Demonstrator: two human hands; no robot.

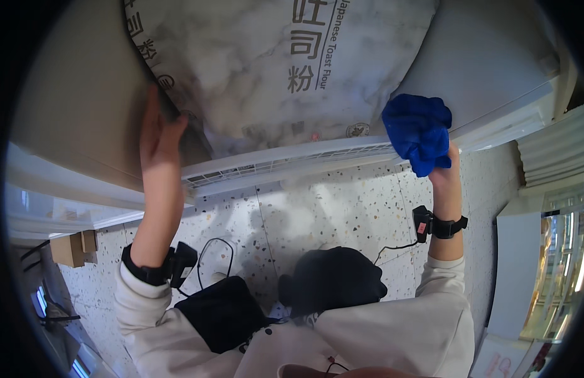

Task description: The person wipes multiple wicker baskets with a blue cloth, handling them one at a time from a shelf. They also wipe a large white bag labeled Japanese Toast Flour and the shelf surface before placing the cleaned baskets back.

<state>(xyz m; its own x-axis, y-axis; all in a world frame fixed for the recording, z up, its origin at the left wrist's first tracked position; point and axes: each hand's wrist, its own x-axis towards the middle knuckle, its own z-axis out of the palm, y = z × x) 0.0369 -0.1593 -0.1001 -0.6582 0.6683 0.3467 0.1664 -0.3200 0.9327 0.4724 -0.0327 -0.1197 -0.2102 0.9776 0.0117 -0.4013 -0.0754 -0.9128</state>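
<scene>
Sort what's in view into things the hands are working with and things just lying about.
In hand:
- left hand pressed flat to the big white flour sack
- right hand gripping a blue cloth at the white appliance top

Lying about:
- cardboard box
- black cable on the speckled floor

this looks like a bakery or food-shop back room. a big marbled flour sack (273, 69) fills the upper middle, lying on a white chest unit with a vent grille (286, 165). speckled terrazzo floor (330, 214) spreads below, with a glass display case (560, 277) at the right edge.
</scene>
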